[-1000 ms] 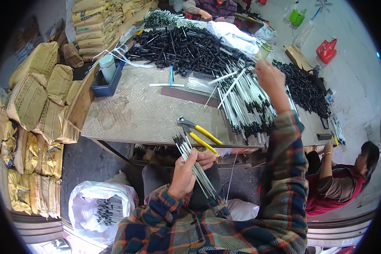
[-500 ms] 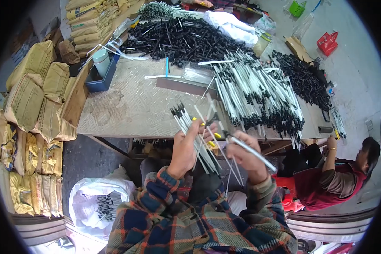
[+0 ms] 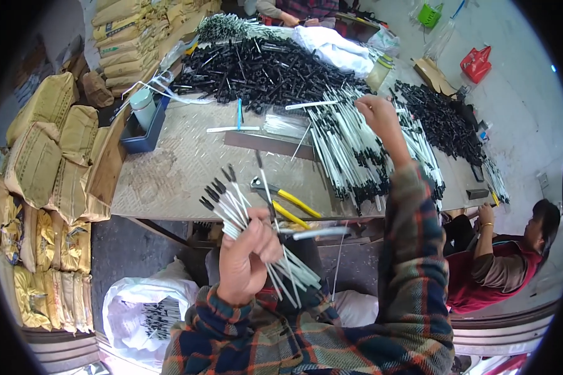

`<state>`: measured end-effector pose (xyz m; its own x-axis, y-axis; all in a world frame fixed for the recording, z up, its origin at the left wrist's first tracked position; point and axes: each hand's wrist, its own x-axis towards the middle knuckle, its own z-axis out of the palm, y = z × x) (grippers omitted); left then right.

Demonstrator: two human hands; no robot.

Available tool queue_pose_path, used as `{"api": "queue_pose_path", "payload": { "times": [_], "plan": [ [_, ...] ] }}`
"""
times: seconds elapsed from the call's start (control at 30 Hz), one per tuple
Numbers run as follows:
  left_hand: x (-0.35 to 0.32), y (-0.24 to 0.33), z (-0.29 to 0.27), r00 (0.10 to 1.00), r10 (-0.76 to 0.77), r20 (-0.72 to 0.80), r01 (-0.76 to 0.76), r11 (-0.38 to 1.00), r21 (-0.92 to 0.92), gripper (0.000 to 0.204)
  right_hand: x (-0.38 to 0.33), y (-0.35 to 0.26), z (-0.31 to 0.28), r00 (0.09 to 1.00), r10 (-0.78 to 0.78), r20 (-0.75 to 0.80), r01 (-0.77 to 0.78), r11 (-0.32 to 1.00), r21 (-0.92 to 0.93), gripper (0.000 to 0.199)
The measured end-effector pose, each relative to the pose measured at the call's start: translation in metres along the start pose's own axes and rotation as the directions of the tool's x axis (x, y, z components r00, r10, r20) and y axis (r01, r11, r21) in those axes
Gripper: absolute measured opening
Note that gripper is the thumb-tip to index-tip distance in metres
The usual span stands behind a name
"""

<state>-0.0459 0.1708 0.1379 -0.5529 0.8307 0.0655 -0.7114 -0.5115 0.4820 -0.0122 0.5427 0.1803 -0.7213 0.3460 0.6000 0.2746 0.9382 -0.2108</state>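
My left hand [image 3: 250, 250] is closed around a bundle of slim white rods with black tips [image 3: 291, 269], held in front of the table's near edge. A thicker white rod [image 3: 322, 233] sticks out sideways from beside it, blurred. Just beyond, pliers with yellow handles [image 3: 294, 209] lie on the table edge. My right arm stretches forward, and my right hand [image 3: 381, 119] is over the far part of a big pile of black-tipped white rods [image 3: 356, 150]. Its fingers are bent together; whatever they pinch is hidden.
Black plastic parts [image 3: 263, 69] are heaped across the back of the table [image 3: 169, 169]. A blue bin [image 3: 145, 134] with a cup stands at the left. Stacked sacks [image 3: 40, 162] line the left side. A white sack of rods [image 3: 150, 300] is on the floor; a co-worker [image 3: 494, 262] sits at the right.
My right hand has left the spot beside my left hand and reached forward over the rod pile. My left hand has moved left and nearer with its bundle, uncovering the pliers.
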Motion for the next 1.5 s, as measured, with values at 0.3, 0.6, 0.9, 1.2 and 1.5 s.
{"api": "queue_pose_path", "payload": {
  "times": [0.3,0.6,0.9,1.2,1.5],
  "plan": [
    [-0.005,-0.007,-0.025,0.997,-0.008,0.080,0.007,1.000,0.014,0.018,0.037,0.019,0.045,0.944,0.258,0.207,-0.128,0.862,-0.491,0.017],
    [0.007,-0.038,-0.036,0.979,-0.128,-0.160,0.144,0.985,0.093,0.023,0.013,0.013,-0.009,0.907,0.261,0.330,-0.340,0.917,0.210,0.019],
    [0.006,-0.033,-0.040,0.959,-0.069,-0.275,0.118,0.979,0.167,0.026,-0.033,-0.090,-0.039,0.946,0.304,0.108,-0.247,0.466,0.850,0.017],
    [0.016,-0.030,-0.041,0.956,0.045,-0.289,0.027,0.970,0.242,0.026,-0.115,-0.127,-0.024,0.986,-0.136,0.097,0.068,0.858,0.509,0.010],
    [0.001,-0.082,-0.042,0.945,-0.193,-0.263,0.242,0.956,0.167,0.029,-0.165,-0.112,-0.110,0.817,0.575,0.046,-0.249,0.280,0.927,0.013]
  ]
}}
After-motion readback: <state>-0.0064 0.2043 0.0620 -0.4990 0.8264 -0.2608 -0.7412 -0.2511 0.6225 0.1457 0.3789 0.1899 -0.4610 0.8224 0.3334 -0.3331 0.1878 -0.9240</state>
